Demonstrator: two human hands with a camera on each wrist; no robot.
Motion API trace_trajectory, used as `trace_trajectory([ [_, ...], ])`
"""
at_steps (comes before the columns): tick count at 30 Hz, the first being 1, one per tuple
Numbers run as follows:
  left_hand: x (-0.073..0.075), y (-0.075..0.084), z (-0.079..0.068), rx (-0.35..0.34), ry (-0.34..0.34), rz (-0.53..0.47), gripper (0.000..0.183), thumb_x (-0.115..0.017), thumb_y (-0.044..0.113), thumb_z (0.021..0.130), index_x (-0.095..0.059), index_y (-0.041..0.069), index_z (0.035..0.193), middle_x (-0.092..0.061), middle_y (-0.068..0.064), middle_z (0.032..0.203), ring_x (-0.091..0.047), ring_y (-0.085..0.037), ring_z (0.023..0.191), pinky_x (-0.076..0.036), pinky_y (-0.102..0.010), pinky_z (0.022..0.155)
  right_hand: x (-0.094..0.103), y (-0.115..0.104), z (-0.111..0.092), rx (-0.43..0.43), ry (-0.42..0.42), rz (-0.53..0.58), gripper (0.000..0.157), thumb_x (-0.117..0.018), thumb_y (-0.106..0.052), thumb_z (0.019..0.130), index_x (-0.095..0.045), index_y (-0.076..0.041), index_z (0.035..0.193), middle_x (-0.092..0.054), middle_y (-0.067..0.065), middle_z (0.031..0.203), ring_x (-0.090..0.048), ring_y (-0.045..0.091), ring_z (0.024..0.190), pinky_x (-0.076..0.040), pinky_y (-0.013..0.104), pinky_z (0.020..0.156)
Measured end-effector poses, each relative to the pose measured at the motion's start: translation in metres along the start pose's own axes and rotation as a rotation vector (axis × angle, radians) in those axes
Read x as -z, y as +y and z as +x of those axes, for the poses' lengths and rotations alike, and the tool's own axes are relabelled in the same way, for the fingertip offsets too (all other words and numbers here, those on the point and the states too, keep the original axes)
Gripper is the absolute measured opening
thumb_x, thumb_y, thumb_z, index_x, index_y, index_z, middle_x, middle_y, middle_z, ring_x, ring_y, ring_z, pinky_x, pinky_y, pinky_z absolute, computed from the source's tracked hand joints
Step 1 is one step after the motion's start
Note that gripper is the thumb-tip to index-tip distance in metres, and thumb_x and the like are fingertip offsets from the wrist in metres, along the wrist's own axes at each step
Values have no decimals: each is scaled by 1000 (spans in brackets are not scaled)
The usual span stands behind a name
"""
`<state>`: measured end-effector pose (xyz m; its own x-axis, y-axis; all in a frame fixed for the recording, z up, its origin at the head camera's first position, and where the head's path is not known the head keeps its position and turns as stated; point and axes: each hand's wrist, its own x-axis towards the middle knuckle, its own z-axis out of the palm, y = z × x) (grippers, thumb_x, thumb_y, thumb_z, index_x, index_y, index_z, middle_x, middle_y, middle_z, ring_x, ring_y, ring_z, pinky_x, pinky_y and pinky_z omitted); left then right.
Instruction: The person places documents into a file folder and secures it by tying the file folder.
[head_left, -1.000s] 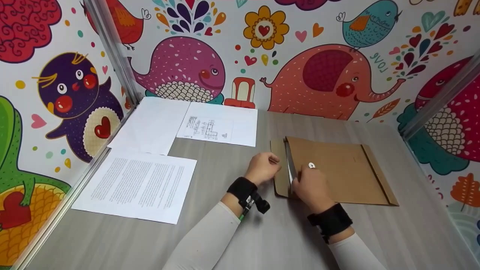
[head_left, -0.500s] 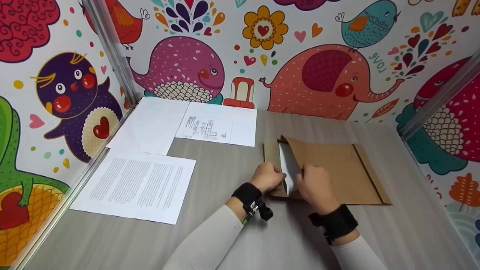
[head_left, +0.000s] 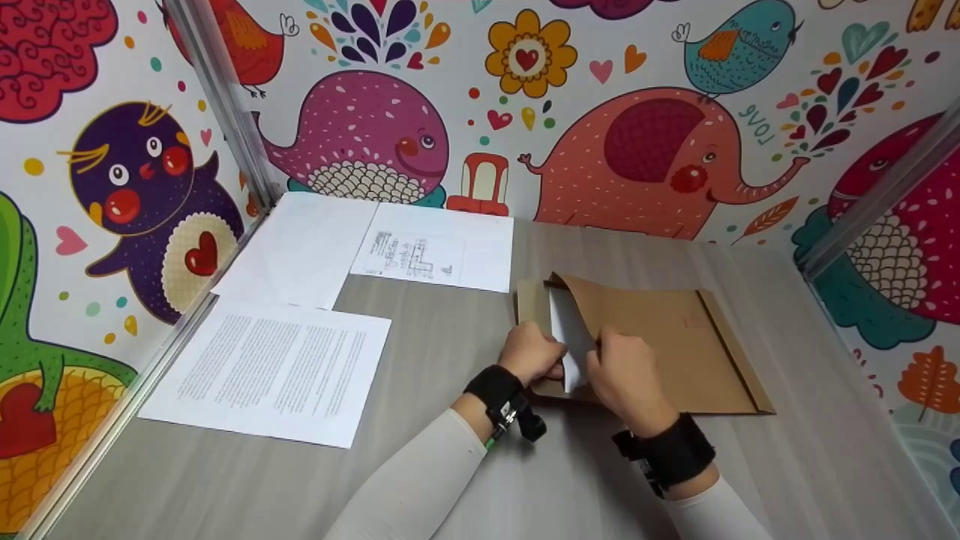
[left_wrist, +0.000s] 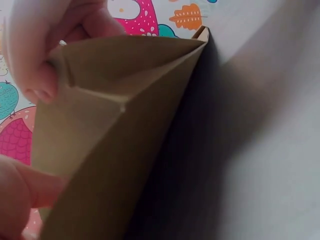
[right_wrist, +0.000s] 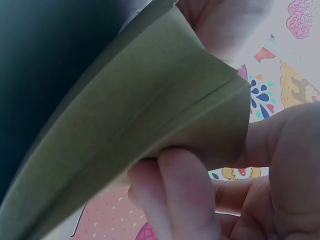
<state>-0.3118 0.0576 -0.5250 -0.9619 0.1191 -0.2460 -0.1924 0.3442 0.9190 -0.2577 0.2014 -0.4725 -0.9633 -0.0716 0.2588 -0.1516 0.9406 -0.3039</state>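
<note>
A brown paper envelope (head_left: 652,352) lies on the table in front of me, its mouth facing left and its top layer lifted. White paper (head_left: 564,337) shows inside the gap. My left hand (head_left: 531,352) grips the envelope's lower layer at the mouth, fingers curled. In the left wrist view, one finger of the left hand (left_wrist: 30,195) reaches inside the envelope's fold. My right hand (head_left: 630,379) pinches the raised edge of the top layer. The right wrist view shows its thumb and fingers on either side of the brown paper, with the right hand (right_wrist: 200,195) close up.
A printed text sheet (head_left: 274,375) lies at left on the table (head_left: 442,465). Behind it are a blank white sheet (head_left: 300,244) and a sheet with a drawing (head_left: 442,247). Patterned walls (head_left: 630,165) enclose the back and sides.
The envelope has shifted left and its mouth has opened wider, showing more white paper. My left hand has moved down onto the mouth's edge and grips there; the right hand keeps its pinch.
</note>
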Motion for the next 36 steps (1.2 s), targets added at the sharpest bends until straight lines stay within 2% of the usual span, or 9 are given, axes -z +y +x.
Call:
trace_trajectory([
  [7,-1,0,-3,20,0,-1,22,-69,4,82,-61,13,63,-61,2,50,-63,-8,44,-44,-18,41,-1,-7,-3,34,32,0,8,-58,-8,84,-56,-3,78,-64,18,70,-65,39,67,-50,50,60],
  [11,1,0,-2,7,-31,24,28,-67,6,83,-61,13,56,-60,2,48,-60,-9,43,-39,-19,39,-5,-5,-2,28,2,13,7,-57,-8,84,-56,-4,79,-62,16,69,-63,34,64,-48,46,58],
  [14,12,2,-1,-25,-37,35,29,-69,10,84,-66,7,55,-62,1,49,-61,-9,43,-42,-19,40,-8,0,2,9,-24,26,7,-57,-9,84,-57,-3,81,-62,13,70,-59,28,62,-46,41,56],
  [17,29,4,2,-71,-37,25,22,-71,12,85,-71,3,66,-68,-1,58,-64,-10,47,-49,-19,46,-9,7,6,-35,-80,53,10,-57,-11,86,-60,-2,86,-64,12,74,-56,23,63,-45,36,56],
  [22,51,8,5,-128,1,32,8,-69,14,90,-69,6,91,-70,-2,72,-69,-17,60,-52,-21,52,-11,19,10,-88,-141,72,16,-58,-14,87,-64,0,92,-68,14,83,-59,23,70,-48,36,61],
  [25,53,10,5,-159,46,55,22,-68,16,91,-66,5,109,-71,-2,76,-70,-18,67,-52,-22,55,-13,22,11,-99,-156,56,17,-61,-17,87,-65,-1,92,-68,13,83,-59,23,71,-48,37,62],
  [28,52,12,3,-195,68,109,34,-68,20,90,-63,5,120,-74,-1,85,-67,-11,70,-51,-22,61,-15,24,12,-98,-158,29,19,-65,-21,86,-64,-2,89,-66,12,79,-57,22,68,-46,35,59],
  [32,48,16,0,-216,84,172,36,-69,23,89,-65,7,121,-75,-1,97,-67,-10,78,-53,-25,68,-18,26,11,-76,-147,-11,26,-69,-28,86,-63,-3,88,-64,10,74,-57,22,63,-43,32,55],
  [36,46,24,1,-235,107,212,36,-70,24,89,-65,8,120,-75,0,93,-67,-9,77,-53,-25,69,-17,24,13,-67,-137,-28,33,-69,-33,87,-63,-1,91,-62,10,74,-57,22,64,-41,32,55],
])
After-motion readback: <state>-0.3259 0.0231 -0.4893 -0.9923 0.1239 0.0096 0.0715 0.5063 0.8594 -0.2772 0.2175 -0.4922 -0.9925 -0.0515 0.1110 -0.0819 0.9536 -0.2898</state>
